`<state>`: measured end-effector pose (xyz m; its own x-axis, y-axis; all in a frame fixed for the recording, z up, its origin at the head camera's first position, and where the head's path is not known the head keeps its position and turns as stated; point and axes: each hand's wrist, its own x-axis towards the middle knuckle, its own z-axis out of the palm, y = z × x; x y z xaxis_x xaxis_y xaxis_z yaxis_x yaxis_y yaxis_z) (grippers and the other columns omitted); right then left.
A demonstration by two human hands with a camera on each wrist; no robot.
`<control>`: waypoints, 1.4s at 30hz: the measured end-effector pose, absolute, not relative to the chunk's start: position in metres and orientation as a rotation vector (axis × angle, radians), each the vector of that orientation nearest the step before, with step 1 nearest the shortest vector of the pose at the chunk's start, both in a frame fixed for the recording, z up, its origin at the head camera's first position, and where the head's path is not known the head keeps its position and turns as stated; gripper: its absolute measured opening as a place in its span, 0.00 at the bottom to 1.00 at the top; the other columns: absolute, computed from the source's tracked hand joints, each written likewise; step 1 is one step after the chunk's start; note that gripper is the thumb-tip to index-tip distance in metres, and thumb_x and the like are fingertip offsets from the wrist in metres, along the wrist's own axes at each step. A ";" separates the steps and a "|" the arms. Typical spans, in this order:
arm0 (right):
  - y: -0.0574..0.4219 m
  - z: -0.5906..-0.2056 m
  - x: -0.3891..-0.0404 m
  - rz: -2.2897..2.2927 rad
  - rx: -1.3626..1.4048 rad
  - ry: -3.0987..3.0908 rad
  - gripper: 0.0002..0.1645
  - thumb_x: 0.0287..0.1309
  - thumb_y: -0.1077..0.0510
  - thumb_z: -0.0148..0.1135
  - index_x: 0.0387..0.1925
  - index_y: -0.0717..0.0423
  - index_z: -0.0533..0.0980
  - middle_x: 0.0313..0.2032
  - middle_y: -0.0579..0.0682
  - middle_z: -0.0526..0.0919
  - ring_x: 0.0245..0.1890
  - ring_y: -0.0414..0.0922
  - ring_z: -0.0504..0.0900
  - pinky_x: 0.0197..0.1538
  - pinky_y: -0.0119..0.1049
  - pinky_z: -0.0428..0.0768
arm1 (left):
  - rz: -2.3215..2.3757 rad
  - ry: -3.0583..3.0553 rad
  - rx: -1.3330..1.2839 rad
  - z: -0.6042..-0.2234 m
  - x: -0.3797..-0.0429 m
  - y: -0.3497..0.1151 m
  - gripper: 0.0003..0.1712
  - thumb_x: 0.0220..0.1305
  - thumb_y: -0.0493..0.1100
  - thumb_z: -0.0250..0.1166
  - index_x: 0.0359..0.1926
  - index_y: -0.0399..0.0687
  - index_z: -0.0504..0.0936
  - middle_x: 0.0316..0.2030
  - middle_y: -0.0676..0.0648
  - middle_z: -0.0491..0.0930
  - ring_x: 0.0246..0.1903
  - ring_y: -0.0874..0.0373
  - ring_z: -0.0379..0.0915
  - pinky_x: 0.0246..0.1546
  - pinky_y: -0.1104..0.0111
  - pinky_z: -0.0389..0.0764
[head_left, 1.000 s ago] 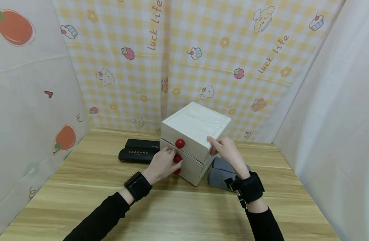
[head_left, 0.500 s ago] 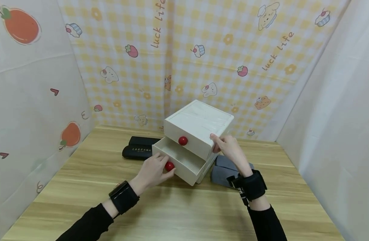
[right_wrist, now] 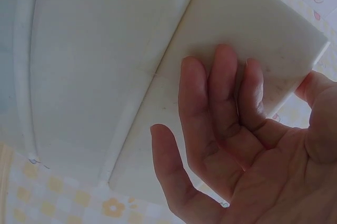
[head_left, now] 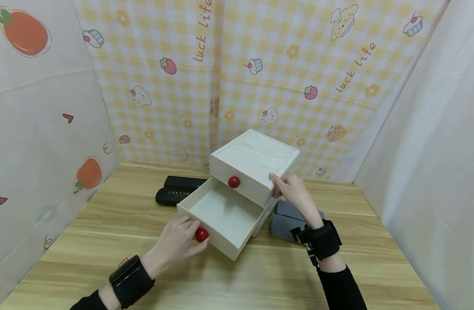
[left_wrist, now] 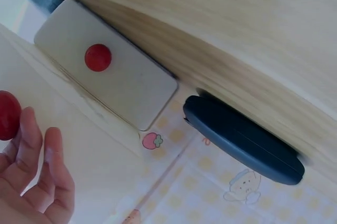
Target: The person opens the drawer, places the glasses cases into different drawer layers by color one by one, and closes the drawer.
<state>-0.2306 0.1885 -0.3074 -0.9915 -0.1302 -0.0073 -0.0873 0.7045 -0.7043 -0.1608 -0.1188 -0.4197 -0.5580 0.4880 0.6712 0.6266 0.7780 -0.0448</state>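
A white drawer cabinet (head_left: 256, 150) stands on the table, turned at an angle, its drawers stacked with round red knobs. Its middle drawer (head_left: 221, 215) is pulled far out toward the front left. My left hand (head_left: 175, 241) pinches that drawer's red knob (head_left: 201, 234) between thumb and fingers. The top drawer (head_left: 240, 178) is closed, and in the left wrist view the bottom drawer (left_wrist: 126, 76) is closed too. At the cabinet's upper right front corner my right hand (head_left: 295, 193) holds on, thumb on the top and fingers (right_wrist: 195, 92) against the side.
Two black cases (head_left: 171, 196) lie to the left behind the open drawer, partly hidden by it. A grey case (head_left: 285, 224) lies right of the cabinet, under the right wrist. A checked curtain (head_left: 163, 107) hangs behind the wooden table (head_left: 85, 249).
The middle drawer has gone from closed to far out, drawn toward the front left by my left hand on its knob. My right hand stays on the cabinet's corner.
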 end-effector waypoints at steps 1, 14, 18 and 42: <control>0.189 -0.307 -0.230 -1.171 -0.183 2.848 0.39 0.65 0.32 0.43 0.25 0.61 0.81 0.34 0.55 0.86 0.39 0.47 0.83 0.52 0.46 0.75 | -0.264 -2.260 -0.831 -0.420 -0.159 -0.120 0.17 0.42 0.52 0.72 0.25 0.47 0.77 0.19 0.54 0.77 0.21 0.66 0.64 0.20 0.80 0.65; 0.189 -0.309 -0.230 -1.187 -0.171 2.832 0.40 0.64 0.30 0.42 0.26 0.58 0.81 0.34 0.54 0.86 0.40 0.47 0.82 0.54 0.45 0.74 | -0.307 -2.209 -0.895 -0.429 -0.149 -0.130 0.22 0.60 0.60 0.57 0.26 0.47 0.80 0.22 0.53 0.81 0.22 0.65 0.72 0.24 0.76 0.77; 0.189 -0.309 -0.231 -1.190 -0.175 2.832 0.39 0.64 0.30 0.42 0.25 0.58 0.81 0.34 0.54 0.86 0.39 0.47 0.82 0.54 0.46 0.74 | -0.327 -2.201 -0.907 -0.431 -0.150 -0.133 0.25 0.63 0.62 0.54 0.26 0.47 0.81 0.23 0.52 0.83 0.23 0.65 0.75 0.25 0.75 0.78; 0.189 -0.310 -0.231 -1.193 -0.190 2.845 0.38 0.65 0.32 0.43 0.24 0.58 0.81 0.32 0.55 0.86 0.37 0.46 0.83 0.52 0.45 0.75 | -0.275 -2.139 -1.206 -0.450 -0.170 -0.179 0.21 0.63 0.60 0.59 0.27 0.49 0.80 0.26 0.54 0.83 0.27 0.63 0.78 0.30 0.69 0.81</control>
